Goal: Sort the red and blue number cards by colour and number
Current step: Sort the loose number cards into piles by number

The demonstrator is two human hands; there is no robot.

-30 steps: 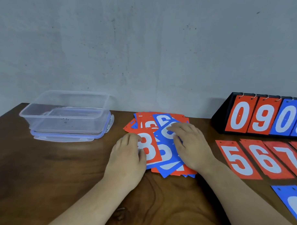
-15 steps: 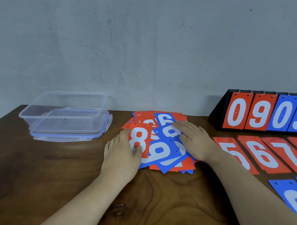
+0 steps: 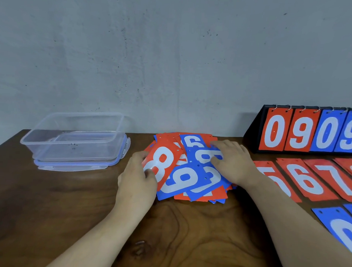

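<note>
Centrally on the brown wooden table [image 3: 48, 208] lies the mixed pile of red and blue number cards [image 3: 199, 180]. At its 9 o'clock edge, the left hand [image 3: 136, 180] pinches the red rectangular card marked 8 [image 3: 164, 163], apparently tilted up. The right hand [image 3: 233, 162] presses straight fingers on blue cards at 1 o'clock. The laid-out red cards 5, 6, 7 [image 3: 305, 179] lie at 3 o'clock.
</note>
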